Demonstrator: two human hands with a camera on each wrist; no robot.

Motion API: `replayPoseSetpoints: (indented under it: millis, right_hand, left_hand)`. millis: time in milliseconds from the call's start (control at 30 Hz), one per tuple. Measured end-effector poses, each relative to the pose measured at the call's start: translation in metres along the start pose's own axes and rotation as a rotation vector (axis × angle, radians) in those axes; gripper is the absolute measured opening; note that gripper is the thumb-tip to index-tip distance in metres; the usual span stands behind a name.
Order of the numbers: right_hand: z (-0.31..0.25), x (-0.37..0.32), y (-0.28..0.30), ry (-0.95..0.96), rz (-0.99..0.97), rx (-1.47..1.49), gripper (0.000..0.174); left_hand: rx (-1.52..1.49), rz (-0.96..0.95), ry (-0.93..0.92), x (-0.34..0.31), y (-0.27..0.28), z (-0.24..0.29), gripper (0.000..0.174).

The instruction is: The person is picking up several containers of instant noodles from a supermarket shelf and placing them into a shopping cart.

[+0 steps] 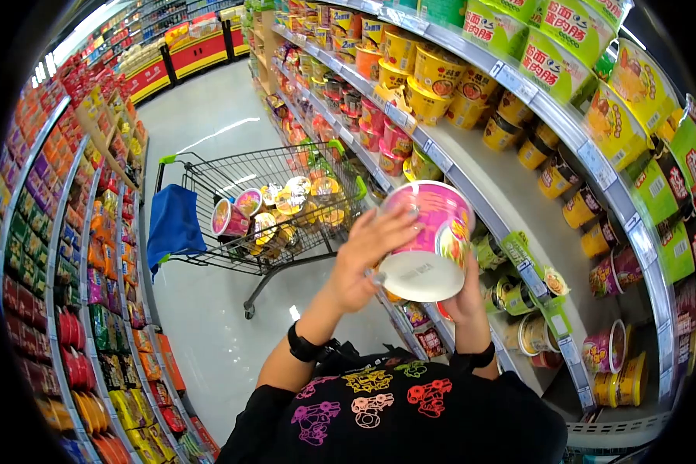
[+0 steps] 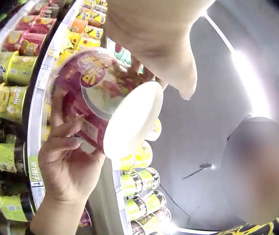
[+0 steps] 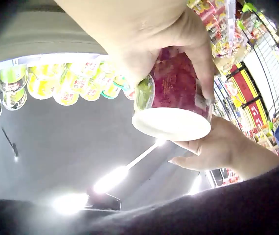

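A pink instant noodle cup (image 1: 450,220) is held up before the chest, tilted so its white round base (image 1: 421,277) faces back toward the body. My right hand (image 1: 468,298) grips it from the right side; the left wrist view shows those right-hand fingers (image 2: 63,139) curled round the wall. My left hand (image 1: 363,259) lies against the cup's left side with its fingers fairly straight. In the right wrist view the left thumb (image 3: 186,161) sticks out away from the cup, below the base.
A shopping cart (image 1: 255,201) with several noodle cups (image 1: 290,201) and a blue cloth (image 1: 176,220) stands ahead to the left. Shelves of noodle cups (image 1: 433,77) curve along the right. Packaged goods (image 1: 69,332) line the left shelf beside the aisle floor (image 1: 193,124).
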State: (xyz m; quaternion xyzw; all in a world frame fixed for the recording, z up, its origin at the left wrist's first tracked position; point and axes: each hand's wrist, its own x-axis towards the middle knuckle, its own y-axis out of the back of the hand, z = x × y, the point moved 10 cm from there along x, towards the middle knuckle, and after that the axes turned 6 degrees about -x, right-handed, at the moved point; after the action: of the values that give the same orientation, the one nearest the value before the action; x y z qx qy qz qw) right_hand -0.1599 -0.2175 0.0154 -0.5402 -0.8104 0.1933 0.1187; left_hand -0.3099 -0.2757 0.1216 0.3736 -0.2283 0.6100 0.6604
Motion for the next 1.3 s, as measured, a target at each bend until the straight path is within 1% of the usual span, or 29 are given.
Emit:
replayPoseSetpoints:
  millis: [67,100,200,233,333,367,467,500,600,700,767,867,967,1100,1200,1233,1300]
  right_hand:
    - [0.013,0.005,-0.019,-0.097,-0.11,0.055,0.055]
    - [0.019,0.004,-0.026,-0.143,-0.097,-0.035,0.058]
    - [0.039,-0.001,-0.046,-0.203,-0.339,-0.087,0.059]
    - [0.047,-0.001,-0.041,-0.257,-0.332,-0.185,0.061]
    - [0.048,-0.002,-0.037,-0.27,-0.392,-0.406,0.062]
    - [0.047,-0.003,-0.038,-0.256,-0.413,-0.437,0.062]
    - [0.051,-0.004,-0.036,-0.226,-0.409,-0.517,0.059]
    - [0.055,-0.005,-0.035,-0.236,-0.427,-0.501,0.059]
    - [0.067,-0.008,-0.033,-0.255,-0.475,-0.488,0.06]
    - [0.072,-0.008,-0.034,-0.253,-0.526,-0.544,0.063]
    - [0.076,-0.011,-0.035,-0.261,-0.579,-0.575,0.065]
    - [0.075,-0.012,-0.037,-0.231,-0.571,-0.576,0.069]
    - [0.081,-0.014,-0.038,-0.309,-0.531,-0.507,0.071]
    - [0.091,-0.013,-0.033,-0.328,-0.488,-0.521,0.073]
    - [0.095,-0.017,-0.039,-0.367,-0.502,-0.507,0.076]
    - [0.1,-0.018,-0.039,-0.399,-0.514,-0.459,0.075]
    - [0.112,-0.018,-0.039,-0.464,-0.546,-0.365,0.075]
  left_hand:
    - [0.031,0.046,-0.012,-0.001,0.01,0.0,0.07]
    - [0.054,0.068,-0.021,-0.001,0.017,0.001,0.071]
    - [-0.012,0.107,0.028,-0.005,0.035,-0.01,0.069]
    - [-0.066,0.116,0.05,-0.005,0.039,-0.013,0.071]
    - [-0.259,0.199,0.186,-0.011,0.044,-0.028,0.073]
    - [-0.247,0.175,0.204,-0.01,0.044,-0.024,0.075]
    - [-0.453,0.179,0.211,-0.012,0.041,-0.028,0.078]
    - [-0.471,0.163,0.24,-0.011,0.041,-0.025,0.076]
    - [-0.562,0.14,0.245,-0.009,0.036,-0.019,0.072]
    - [-0.581,0.122,0.247,-0.011,0.036,-0.022,0.068]
    - [-0.533,0.145,0.289,-0.015,0.038,-0.029,0.068]
    - [-0.483,0.149,0.306,-0.019,0.039,-0.028,0.067]
    - [-0.451,0.16,0.316,-0.022,0.041,-0.029,0.067]
    - [-0.47,0.179,0.319,-0.031,0.042,-0.036,0.067]
    - [-0.489,0.172,0.336,-0.039,0.042,-0.045,0.067]
    - [-0.492,0.172,0.341,-0.042,0.043,-0.048,0.067]
    - [-0.349,0.144,0.329,-0.046,0.045,-0.051,0.066]
